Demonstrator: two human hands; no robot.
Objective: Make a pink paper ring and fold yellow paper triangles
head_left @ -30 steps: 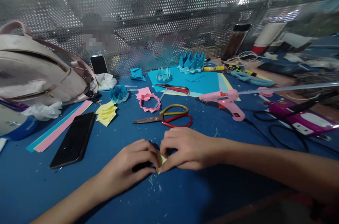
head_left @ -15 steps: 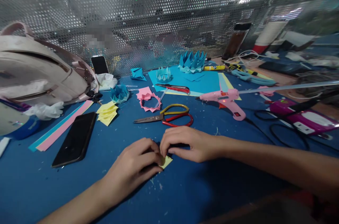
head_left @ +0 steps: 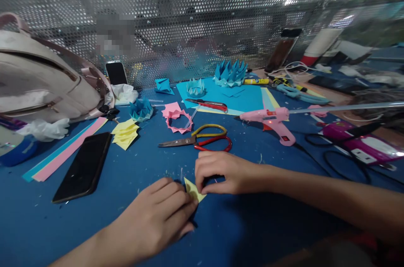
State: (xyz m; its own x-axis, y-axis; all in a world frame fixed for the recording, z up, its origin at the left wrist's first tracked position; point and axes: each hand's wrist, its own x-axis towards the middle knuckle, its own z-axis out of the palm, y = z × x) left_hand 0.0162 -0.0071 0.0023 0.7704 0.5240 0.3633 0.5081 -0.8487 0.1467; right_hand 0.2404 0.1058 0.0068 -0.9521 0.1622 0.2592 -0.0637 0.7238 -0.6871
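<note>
Both hands were down on the blue surface (head_left: 94, 216), working a small yellow paper piece (head_left: 193, 189) that sat just in front of the red and yellow scissors (head_left: 202, 140). The left hand (head_left: 158, 216) was curled over the near side of the paper with its fingertips pressing on it, and the right hand (head_left: 221, 170) was pinching the far edge between thumb and fingers, so one pointed corner stuck up between them. Looked to me like a folding step, probably creasing a flap on one more unit like the stack of yellow folded pieces (head_left: 125, 133) well off to the left of the scissors. I'd say the next move needed the left hand to keep the paper pinned flat while the right ran the crease down sharp, since the piece was tiny and could slip easily. A pink paper ring (head_left: 178, 117) lay just behind the scissors, a pink glue gun (head_left: 271, 120) to their right, and a black phone (head_left: 82, 166) far left of them.
</note>
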